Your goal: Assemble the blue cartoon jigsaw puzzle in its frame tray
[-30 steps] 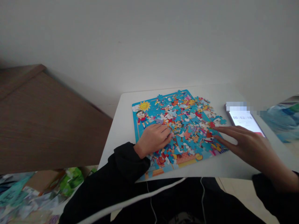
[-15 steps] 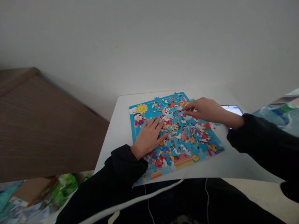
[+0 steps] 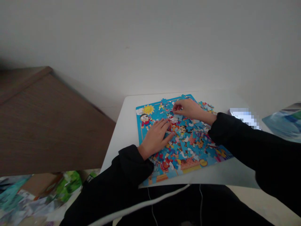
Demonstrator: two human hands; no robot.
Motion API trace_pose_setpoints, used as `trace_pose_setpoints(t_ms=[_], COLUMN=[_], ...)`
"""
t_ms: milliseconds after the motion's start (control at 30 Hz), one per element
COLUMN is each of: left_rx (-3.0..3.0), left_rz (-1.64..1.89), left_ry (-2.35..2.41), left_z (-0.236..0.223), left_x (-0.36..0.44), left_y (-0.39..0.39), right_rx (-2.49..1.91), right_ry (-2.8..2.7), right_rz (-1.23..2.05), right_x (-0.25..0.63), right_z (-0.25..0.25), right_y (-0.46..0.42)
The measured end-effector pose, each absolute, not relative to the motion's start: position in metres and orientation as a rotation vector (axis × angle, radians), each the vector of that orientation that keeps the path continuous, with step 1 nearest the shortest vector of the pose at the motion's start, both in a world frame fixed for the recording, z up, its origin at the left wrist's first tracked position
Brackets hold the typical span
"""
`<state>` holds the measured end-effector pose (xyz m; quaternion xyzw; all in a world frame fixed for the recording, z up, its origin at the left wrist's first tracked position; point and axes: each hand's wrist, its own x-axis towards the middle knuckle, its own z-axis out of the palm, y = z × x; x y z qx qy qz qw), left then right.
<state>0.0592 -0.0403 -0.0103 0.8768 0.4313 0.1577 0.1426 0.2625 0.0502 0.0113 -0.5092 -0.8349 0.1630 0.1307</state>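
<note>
A blue cartoon jigsaw puzzle (image 3: pixel 185 163) lies on a white table, with many loose pieces piled over its board. My left hand (image 3: pixel 156 138) rests on the left half of it, fingers stretched out and the thumb apart, holding nothing. Over the upper part of the board, my right hand (image 3: pixel 185 109) is pinched on a small puzzle piece (image 3: pixel 174 110), which the fingers mostly hide. Printed at the board's upper left are a yellow sun (image 3: pixel 148 109) and a figure in red and blue (image 3: pixel 145 121).
A phone (image 3: pixel 244 117) lies on the white table (image 3: pixel 117 138) at the right, partly pixelated. Clear plastic (image 3: pixel 285 121) sits farther right. Brown furniture (image 3: pixel 58 125) stands at the left, with bags and a box (image 3: pixel 39 185) below. A white cable (image 3: pixel 141 205) crosses my lap.
My right hand has moved left across the board, its fingers now closer together near the upper middle. The left hand stays on the puzzle. The whole view has shifted slightly.
</note>
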Motion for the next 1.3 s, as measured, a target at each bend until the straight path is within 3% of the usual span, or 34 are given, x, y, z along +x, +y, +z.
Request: trace_pose_setpoints(t_ms=[167,433,933,1300], left_rx=[2.083,1.741,1.628,1.683], left_rz=[0.869,0.753,0.813,0.887], left_ry=[1.333,1.084,1.206,1.287], left_z=[-0.003,-0.005,-0.009,-0.007], left_x=[0.059,0.064,0.063,0.06], left_y=[-0.04,-0.045,-0.041,-0.037], right_rx=[-1.249,-1.19,-1.521,-1.285], right_ry=[-2.226,-2.019,-2.673,-2.786], right_rz=[1.053,1.333,0.354,0.419], right_x=[0.279,0.267,0.294,0.326], right_z=[0.022,0.02,0.031,0.02], right_y=[0.015,-0.029,0.082,0.054])
